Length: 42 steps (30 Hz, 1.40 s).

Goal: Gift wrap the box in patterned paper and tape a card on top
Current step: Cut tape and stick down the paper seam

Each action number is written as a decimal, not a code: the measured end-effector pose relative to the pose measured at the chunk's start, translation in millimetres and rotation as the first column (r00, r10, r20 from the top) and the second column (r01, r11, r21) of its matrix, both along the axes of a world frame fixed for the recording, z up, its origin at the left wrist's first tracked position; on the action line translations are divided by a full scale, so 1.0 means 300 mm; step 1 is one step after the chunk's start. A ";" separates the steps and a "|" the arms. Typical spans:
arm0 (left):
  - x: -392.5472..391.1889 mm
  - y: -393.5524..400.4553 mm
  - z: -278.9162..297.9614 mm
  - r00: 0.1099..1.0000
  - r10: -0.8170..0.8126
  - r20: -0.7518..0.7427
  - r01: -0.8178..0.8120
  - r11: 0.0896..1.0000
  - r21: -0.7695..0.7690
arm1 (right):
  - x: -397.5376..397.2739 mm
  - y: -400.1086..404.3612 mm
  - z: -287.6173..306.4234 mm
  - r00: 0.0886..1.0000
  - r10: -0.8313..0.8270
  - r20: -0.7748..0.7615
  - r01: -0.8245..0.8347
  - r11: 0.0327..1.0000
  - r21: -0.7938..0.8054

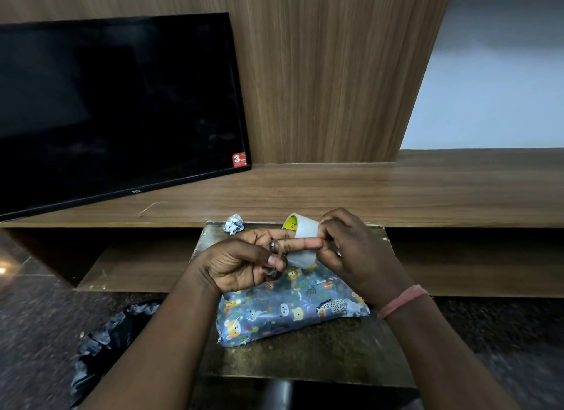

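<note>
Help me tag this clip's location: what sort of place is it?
Probably a room in a home or a hotel, not a workshop: a TV stands on a long wooden shelf against wood panelling, and the wrapped box lies on a small table.

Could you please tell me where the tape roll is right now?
Centre of the head view: the tape roll is held between both hands, just above the wrapped box.

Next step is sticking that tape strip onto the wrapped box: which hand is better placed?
Left, probably. The left hand already pinches a loose clear tape strip just above the wrapped box. The right hand is busy gripping the tape roll.
</note>
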<state>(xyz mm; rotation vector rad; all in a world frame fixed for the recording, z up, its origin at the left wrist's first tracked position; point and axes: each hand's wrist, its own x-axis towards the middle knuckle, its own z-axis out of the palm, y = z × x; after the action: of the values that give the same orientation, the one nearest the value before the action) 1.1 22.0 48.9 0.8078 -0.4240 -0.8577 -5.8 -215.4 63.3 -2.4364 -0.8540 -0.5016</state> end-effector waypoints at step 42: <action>0.007 -0.044 -0.001 0.990 0.143 0.017 -0.145 0.984 0.106 | 0.017 -0.014 0.001 0.712 0.419 -0.563 0.382 0.441 0.812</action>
<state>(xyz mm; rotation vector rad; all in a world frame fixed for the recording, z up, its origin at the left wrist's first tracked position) 3.1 8.7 48.5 0.9302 -0.3260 -0.7465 -0.6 -219.6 63.5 -1.3219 -0.1210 0.0788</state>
